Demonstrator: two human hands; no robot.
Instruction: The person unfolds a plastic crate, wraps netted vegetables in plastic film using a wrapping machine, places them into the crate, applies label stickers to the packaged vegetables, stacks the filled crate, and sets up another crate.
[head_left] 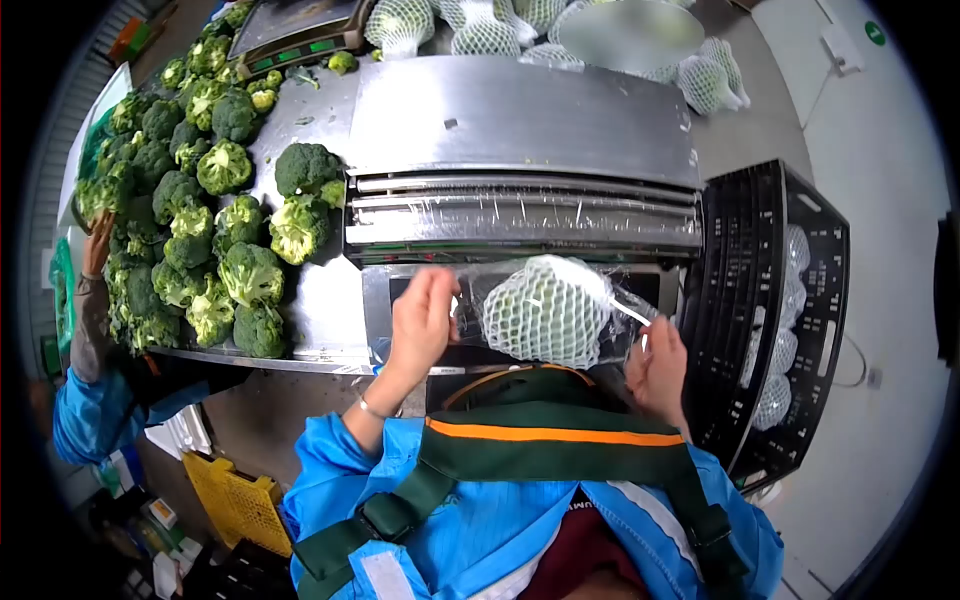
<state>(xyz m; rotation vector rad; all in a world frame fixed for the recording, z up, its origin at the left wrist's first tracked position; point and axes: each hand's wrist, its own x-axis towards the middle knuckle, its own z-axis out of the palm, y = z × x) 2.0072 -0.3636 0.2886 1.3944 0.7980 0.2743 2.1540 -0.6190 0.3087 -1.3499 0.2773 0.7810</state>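
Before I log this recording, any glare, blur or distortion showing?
Head view: strong fisheye curvature, corners black; head view: bright streaks of glare on the metal machine; head view: a smooth oval blur near the top edge; head view: mesh on the netted bundle reads clearly.

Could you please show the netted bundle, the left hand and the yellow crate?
Netted bundle (548, 317), head view: on the net.
Left hand (422, 314), head view: its back.
Yellow crate (232, 502), head view: its side.
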